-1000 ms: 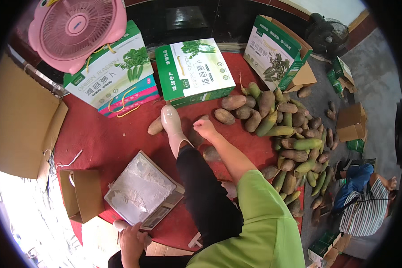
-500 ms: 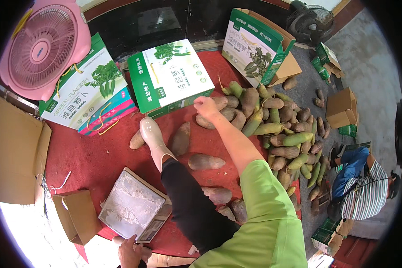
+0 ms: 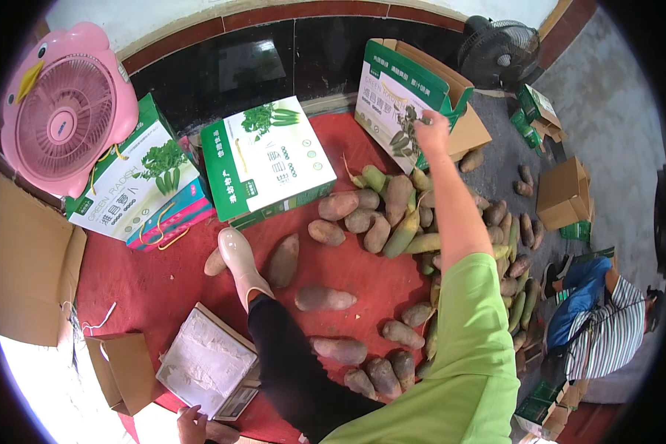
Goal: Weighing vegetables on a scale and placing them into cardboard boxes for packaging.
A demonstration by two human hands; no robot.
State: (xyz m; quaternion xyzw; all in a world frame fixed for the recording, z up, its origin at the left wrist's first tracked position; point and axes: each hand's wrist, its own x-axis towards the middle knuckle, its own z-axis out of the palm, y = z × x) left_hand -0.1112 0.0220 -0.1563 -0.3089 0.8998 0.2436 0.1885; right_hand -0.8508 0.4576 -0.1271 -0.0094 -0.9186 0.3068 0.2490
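My bare right arm reaches forward over the pile. My right hand (image 3: 431, 132) has curled fingers at the near right edge of an open green-and-white carton (image 3: 381, 111); whether it grips the edge is hidden. Below it lies a heap of long green radishes (image 3: 403, 235) and brownish, tapered roots (image 3: 398, 196). At the lower left my left hand (image 3: 192, 427) is beside the corner of a flat platform scale (image 3: 207, 362), its fingers curled and partly cut off by the frame. I cannot make out anything in them. The scale's top is whitish and smeared.
A closed green-and-white carton (image 3: 270, 155) stands left of the heap. Further left are a pink fan (image 3: 63, 122) and gift boxes (image 3: 177, 211). My white boot (image 3: 237, 259) stands among loose roots (image 3: 325, 298). At the right, a person in a striped shirt (image 3: 607, 325) bends near brown cartons (image 3: 562, 194).
My right hand has moved from the roots beside the closed carton, forward and right to the open carton. The view has shifted. My left hand remains near the scale's corner.
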